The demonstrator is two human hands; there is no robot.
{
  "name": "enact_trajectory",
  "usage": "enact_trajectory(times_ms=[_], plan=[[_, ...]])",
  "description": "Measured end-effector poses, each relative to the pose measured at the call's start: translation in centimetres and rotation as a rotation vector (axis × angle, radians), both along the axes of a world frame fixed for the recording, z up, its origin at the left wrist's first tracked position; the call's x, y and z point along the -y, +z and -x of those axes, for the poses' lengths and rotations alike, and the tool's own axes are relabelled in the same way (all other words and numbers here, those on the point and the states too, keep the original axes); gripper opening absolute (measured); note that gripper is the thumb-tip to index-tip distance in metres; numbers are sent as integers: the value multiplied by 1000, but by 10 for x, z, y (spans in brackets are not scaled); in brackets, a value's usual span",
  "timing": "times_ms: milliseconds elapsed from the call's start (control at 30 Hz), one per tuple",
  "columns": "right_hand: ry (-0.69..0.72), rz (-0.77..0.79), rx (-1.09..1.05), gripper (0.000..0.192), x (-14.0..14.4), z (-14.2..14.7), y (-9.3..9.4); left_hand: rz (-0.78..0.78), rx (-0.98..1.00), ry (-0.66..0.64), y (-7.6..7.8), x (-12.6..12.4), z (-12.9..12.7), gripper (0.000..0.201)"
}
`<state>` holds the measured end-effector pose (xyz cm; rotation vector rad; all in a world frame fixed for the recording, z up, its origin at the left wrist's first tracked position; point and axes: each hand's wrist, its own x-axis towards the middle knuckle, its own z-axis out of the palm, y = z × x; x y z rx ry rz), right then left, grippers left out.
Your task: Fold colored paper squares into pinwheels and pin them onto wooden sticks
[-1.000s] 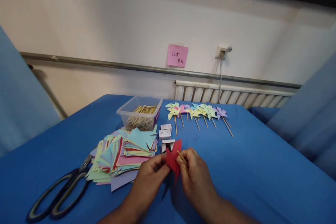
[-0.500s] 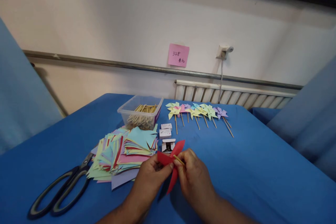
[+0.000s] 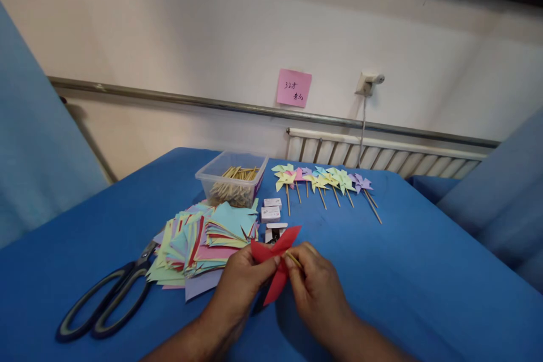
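Near the front edge of the blue table (image 3: pixel 424 271), the left hand (image 3: pixel 240 288) and right hand (image 3: pixel 318 291) meet over the cloth. The left fingers are pinched together on a red paper pinwheel (image 3: pixel 275 263); the right fingers are closed on a thin wooden stick (image 3: pixel 292 260) pressed against the pinwheel's middle. The pinwheel is held just above the table, between the two hands.

To the left, toward the front left corner, black-handled scissors (image 3: pixel 106 308) lie flat, blades pointing at a loose stack of coloured paper squares (image 3: pixel 203 237), which lies just beside the left hand. Directly behind the pinwheel sit three small white boxes (image 3: pixel 271 215) in a row; their print is too small to read. Farther back stands a clear plastic tub (image 3: pixel 231 178) of wooden sticks, and right of it a row of finished pinwheels (image 3: pixel 322 181) on sticks. On the wall behind, a pink sticky note (image 3: pixel 294 88) bears handwriting that starts "32"; the rest is unclear.

Compared with a second ago, the pinwheel has spread wider, with one blade now pointing left and another down.
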<state>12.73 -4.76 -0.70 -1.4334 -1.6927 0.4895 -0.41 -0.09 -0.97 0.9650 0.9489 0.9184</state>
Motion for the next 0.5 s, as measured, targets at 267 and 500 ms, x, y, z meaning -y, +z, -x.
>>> enact_trajectory(times_ms=[267, 500], plan=[[-14, 55, -127, 21, 9, -3, 10, 2, -1, 50, 8, -2, 5, 18], [148, 517, -652, 38, 8, 12, -9, -22, -48, 67, 9, -1, 7, 18]])
